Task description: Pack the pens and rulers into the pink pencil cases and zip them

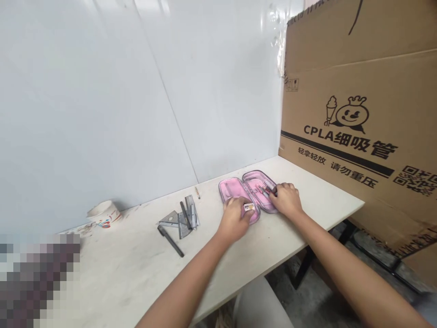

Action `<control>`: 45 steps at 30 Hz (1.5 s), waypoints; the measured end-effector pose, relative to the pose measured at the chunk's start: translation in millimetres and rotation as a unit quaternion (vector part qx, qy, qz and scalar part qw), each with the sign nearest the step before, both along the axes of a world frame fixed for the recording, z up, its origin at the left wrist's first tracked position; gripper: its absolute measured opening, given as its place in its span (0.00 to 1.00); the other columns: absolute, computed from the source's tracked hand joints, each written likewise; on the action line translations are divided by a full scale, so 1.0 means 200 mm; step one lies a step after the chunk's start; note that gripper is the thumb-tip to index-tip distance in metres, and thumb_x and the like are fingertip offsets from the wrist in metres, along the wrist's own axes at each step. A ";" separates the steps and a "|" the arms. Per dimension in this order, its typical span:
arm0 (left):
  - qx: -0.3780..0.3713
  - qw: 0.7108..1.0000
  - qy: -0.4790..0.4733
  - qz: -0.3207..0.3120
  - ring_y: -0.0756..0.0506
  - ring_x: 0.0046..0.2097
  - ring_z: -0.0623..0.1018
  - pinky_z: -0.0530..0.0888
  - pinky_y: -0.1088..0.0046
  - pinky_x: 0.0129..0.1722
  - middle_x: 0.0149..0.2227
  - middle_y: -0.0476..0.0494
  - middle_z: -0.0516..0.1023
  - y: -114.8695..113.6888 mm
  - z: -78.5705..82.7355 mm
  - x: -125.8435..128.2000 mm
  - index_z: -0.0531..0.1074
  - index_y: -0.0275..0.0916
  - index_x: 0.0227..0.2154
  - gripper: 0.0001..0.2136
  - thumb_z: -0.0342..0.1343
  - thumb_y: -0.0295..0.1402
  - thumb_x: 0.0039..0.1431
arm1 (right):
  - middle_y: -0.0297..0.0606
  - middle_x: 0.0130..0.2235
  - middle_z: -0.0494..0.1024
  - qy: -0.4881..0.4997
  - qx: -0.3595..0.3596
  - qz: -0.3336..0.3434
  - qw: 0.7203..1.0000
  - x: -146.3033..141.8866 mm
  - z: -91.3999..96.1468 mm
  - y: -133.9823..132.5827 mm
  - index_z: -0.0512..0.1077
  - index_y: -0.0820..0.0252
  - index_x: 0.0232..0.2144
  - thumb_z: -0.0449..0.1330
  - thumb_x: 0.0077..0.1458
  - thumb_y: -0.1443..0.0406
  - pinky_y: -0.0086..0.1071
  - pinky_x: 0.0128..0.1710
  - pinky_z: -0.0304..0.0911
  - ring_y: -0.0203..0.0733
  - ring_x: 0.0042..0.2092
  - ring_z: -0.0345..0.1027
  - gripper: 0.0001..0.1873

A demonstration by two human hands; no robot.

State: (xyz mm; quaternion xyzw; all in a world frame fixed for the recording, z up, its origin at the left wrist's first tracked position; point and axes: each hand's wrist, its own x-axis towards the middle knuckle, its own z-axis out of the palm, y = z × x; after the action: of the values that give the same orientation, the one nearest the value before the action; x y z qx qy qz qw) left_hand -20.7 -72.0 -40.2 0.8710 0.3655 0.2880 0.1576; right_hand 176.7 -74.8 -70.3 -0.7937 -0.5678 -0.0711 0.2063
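A pencil case (233, 187) with pink lining lies unfolded on the table, its two halves side by side. Over the left half, my left hand (235, 218) is closed on a small white block with a yellowish print, which looks like an eraser (249, 207). My right hand (287, 199) reaches into the right half with fingers curled at its edge. Several thin pen-like items (262, 189) lie in that half beside the fingertips. What the right fingers grip, if anything, is hidden.
Left of the case are clear rulers and set squares (170, 218), a dark pen (185, 214) on them and another black pen (171, 241). A paper cup (104, 214) stands near the wall, and a small stub (197, 193) lies behind. A large cardboard box (341, 73) borders the table's right.
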 end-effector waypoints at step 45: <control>0.123 0.908 0.081 0.391 0.41 0.44 0.71 0.64 0.62 0.46 0.40 0.40 0.74 0.00 0.31 -1.95 0.65 0.38 0.42 0.11 0.43 0.30 0.58 | 0.44 0.32 0.75 -0.159 0.004 0.505 0.848 -2.10 0.19 0.24 0.66 0.60 0.41 0.41 0.60 0.64 0.29 0.28 0.52 0.44 0.37 0.68 0.15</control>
State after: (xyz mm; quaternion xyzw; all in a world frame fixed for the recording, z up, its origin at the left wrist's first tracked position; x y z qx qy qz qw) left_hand -409.8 -71.5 21.7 0.6909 0.6501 0.2979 -0.1067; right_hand -243.9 -26.6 -32.9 -0.3739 -0.9153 -0.0845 0.1238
